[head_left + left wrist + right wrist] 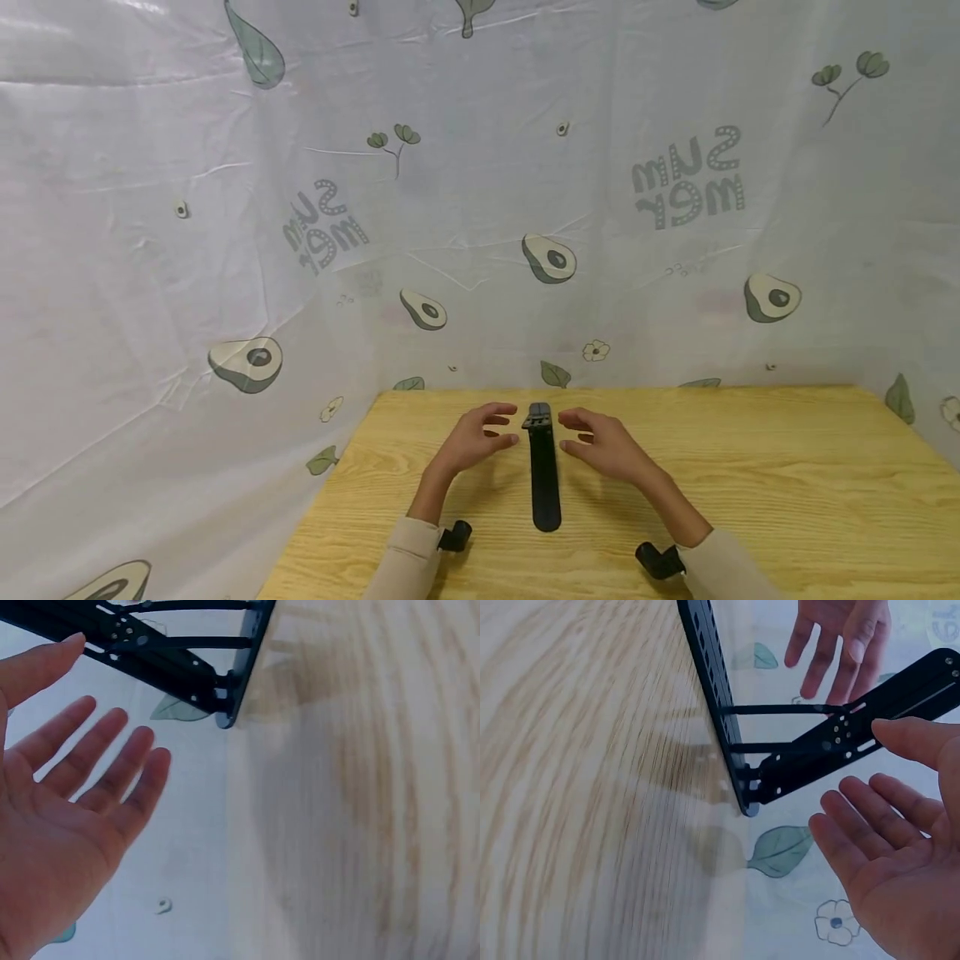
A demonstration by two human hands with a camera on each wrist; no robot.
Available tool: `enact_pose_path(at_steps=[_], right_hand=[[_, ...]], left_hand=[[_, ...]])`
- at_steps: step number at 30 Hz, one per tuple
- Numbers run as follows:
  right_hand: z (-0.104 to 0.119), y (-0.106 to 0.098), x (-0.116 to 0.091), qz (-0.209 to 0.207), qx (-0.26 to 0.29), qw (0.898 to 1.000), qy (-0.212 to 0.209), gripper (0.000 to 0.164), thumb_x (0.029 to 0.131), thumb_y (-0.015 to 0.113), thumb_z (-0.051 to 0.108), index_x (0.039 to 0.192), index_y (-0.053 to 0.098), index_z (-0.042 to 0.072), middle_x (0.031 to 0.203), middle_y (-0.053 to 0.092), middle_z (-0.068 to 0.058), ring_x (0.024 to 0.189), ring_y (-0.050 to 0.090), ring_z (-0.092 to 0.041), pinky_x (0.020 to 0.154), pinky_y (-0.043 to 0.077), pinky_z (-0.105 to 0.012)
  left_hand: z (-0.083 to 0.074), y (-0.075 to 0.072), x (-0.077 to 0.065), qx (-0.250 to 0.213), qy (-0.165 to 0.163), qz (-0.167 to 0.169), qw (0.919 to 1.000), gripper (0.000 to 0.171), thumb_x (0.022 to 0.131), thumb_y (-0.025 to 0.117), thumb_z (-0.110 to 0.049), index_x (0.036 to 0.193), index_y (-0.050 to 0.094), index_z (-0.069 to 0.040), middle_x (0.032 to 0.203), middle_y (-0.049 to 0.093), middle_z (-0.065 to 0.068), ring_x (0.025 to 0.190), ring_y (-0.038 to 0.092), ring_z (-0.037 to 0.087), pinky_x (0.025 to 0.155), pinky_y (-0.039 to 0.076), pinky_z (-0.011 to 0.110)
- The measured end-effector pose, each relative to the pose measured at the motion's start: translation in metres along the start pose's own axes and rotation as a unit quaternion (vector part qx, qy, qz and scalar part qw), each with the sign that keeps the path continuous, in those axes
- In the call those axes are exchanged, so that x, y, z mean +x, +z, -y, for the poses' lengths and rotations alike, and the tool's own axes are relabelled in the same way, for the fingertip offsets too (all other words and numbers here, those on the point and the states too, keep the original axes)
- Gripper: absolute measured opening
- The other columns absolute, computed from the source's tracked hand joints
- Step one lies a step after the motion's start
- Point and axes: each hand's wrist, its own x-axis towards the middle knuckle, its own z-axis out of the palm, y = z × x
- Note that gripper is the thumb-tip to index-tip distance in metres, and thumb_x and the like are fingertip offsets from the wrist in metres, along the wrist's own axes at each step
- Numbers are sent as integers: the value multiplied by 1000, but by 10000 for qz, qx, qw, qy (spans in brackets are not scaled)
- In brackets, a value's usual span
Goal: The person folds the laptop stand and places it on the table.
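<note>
A black folding metal stand (pixel 545 479) is on the wooden table, its long rounded base strip pointing toward me. Seen from the right wrist, its slotted arm (pixel 795 776) tilts up from a hinge at one end, with two thin struts (pixel 772 710) joining arm and base. My left hand (pixel 477 437) is just left of the stand's raised end, fingers spread and lightly bent, nothing in it. Opposite, my right hand (pixel 602 446) hovers to the right with loosely bent fingers, also holding nothing. In the left wrist view the left thumb (pixel 45 667) overlaps the slotted arm.
The light wooden table (pixel 750 475) extends far to the right. A pale printed curtain (pixel 480 208) with avocados and leaves hangs behind it and along the left side. A black wrist camera (pixel 455 536) sits at the left cuff, another (pixel 658 561) at the right.
</note>
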Motion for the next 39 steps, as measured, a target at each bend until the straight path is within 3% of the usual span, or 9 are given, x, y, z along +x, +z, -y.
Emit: enact_pose_path(at_steps=[9,16,27,39], right_hand=[[-4,17,15,-225,91,9996,109,50,105,70,13,150,58,-3,149,62,-26,139,60,-47,114,52,-57],[-11,19,19,-422,146,9990,8,47,104,71,12,148,61,-1,147,63,-27,137,61,-48,113,53,-58],[-23,26,24,-397,251,9989,-17,45,105,69,10,147,61,-4,145,65,-26,137,61,-50,111,54,-59],[-21,29,32,-357,239,9991,25,37,105,68,6,141,66,1,142,67,-23,136,62,-46,111,53,-60]], left_hand=[[6,18,8,-137,220,-238,9994,50,103,74,-15,150,60,-4,152,61,21,138,60,46,112,54,58],[2,26,17,-56,261,-457,9986,49,101,75,-12,148,62,-7,151,63,17,137,63,40,111,56,54],[4,33,17,-215,195,-417,9987,48,102,74,-11,147,61,-1,149,63,19,137,63,39,112,54,58],[6,30,23,26,104,-239,9997,42,102,73,-9,143,66,-8,147,66,14,138,63,35,114,54,57]])
